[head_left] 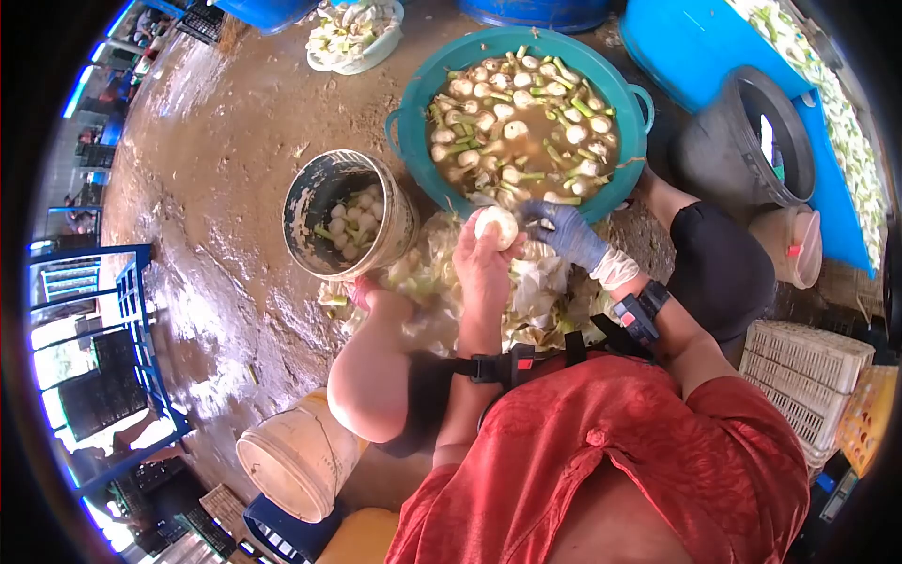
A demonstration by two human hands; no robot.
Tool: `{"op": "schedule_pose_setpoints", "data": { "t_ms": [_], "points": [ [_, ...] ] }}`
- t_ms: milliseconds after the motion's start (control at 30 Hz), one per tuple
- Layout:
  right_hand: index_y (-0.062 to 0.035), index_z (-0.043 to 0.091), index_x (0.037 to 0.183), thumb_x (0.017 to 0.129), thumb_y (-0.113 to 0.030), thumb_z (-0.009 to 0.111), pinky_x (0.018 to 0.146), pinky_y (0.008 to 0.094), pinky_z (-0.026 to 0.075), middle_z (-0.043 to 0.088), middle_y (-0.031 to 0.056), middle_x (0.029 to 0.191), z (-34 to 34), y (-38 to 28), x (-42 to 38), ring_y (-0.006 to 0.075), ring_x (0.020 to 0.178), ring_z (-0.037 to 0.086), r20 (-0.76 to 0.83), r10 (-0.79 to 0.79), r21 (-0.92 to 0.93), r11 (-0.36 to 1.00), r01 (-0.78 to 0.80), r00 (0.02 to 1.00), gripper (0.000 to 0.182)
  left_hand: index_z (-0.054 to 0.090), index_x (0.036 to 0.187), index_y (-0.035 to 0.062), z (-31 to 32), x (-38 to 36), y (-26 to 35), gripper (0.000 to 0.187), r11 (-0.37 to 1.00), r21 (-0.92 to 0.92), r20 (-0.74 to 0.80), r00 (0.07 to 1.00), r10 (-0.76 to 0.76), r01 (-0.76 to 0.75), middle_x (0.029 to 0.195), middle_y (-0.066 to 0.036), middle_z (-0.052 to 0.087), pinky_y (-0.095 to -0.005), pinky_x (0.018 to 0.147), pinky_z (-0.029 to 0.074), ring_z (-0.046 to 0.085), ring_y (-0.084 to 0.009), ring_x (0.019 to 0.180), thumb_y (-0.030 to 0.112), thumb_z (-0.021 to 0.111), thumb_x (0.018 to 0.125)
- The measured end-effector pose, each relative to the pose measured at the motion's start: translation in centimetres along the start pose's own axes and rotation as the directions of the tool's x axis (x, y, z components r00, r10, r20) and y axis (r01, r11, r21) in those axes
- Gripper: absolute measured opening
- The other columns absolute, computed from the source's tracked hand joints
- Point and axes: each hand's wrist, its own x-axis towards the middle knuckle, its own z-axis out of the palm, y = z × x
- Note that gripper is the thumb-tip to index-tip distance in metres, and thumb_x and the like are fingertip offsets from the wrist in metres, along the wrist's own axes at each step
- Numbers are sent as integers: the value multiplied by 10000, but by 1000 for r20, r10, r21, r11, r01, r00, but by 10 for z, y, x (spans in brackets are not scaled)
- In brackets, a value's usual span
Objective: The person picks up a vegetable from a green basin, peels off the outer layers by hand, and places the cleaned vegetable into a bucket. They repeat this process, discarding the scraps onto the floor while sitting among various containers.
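My bare left hand (484, 252) holds a round white bulb (496, 227) just below the near rim of a big green tub (420, 167). Beside it on the right, my right hand (567, 233) wears a blue glove with its fingers bent toward the bulb; what lies between those fingers is too small to make out. Brown water fills the tub, with many white bulbs on green stems (516, 129) floating in it. Pale peelings (536, 291) are heaped beneath both hands.
A dirty bucket (399, 221) with peeled bulbs stands left of the hands. A white tub of peelings (355, 66) is at the top. At right are a dark grey tub (705, 146), a blue container (705, 47) and a cream crate (803, 376). A cream bucket (291, 461) lies lower left.
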Motion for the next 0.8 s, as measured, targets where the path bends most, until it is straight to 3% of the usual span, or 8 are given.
{"op": "schedule_pose_setpoints", "data": {
  "t_ms": [233,333,500,533,600,633,700,800],
  "points": [
    [-23,667,916,771,-192,656,681,343,499,654,163,825,10,-47,-12,295,740,640,-225,-202,-265,954,140,953,223,485,1173,6,10,-24,-2,337,915,349,35,978,203,-203,1014,-102,576,-337,663,545,589,-183,863,44,579,852],
    [-82,681,873,741,-193,595,663,397,484,642,160,776,13,-52,-10,327,726,616,-201,-136,-507,862,16,970,193,491,1176,11,10,-31,-1,356,776,564,105,956,273,-284,1009,-76,565,-330,697,547,553,-143,883,23,592,836],
    [-57,664,809,727,-177,585,658,408,477,627,167,738,16,-59,-11,335,700,606,-189,-98,-615,787,-40,977,165,494,1169,6,-2,-30,-11,371,417,768,283,841,461,-487,1028,-91,548,-339,724,546,556,-162,869,19,602,814],
    [-47,656,792,726,-170,584,653,409,473,623,171,727,16,-57,-11,339,691,602,-196,-115,-618,786,-31,974,158,494,1169,6,0,-33,-11,371,417,767,287,842,457,-488,1028,-91,548,-339,724,546,556,-162,869,19,602,814],
    [-36,651,798,726,-162,586,644,401,471,623,175,725,9,-44,-6,336,680,600,-151,-110,-526,851,14,982,159,483,1164,2,7,-39,-8,370,841,490,51,970,237,-231,1027,-110,549,-371,735,538,574,-197,861,33,603,816],
    [-26,645,804,726,-153,587,635,394,468,623,178,723,5,-38,-4,333,669,597,-100,-112,-425,903,59,989,160,483,1164,2,6,-39,-9,370,840,492,54,971,234,-230,1027,-110,549,-371,735,538,574,-197,861,33,603,816],
    [-10,637,807,736,-142,589,618,379,463,622,181,722,3,-34,-5,319,653,598,-101,-85,-362,931,43,991,157,470,1157,-3,5,-37,-7,348,983,161,57,995,75,-84,1040,-114,549,-378,731,541,584,-205,871,43,585,832],
    [-7,637,799,745,-138,590,611,369,467,616,186,713,4,-42,-14,305,638,601,-206,39,-85,995,-58,978,150,465,1151,-2,8,-38,-6,344,963,244,39,994,106,-112,1045,-112,548,-379,733,544,581,-205,886,52,584,832]
  ]
}}
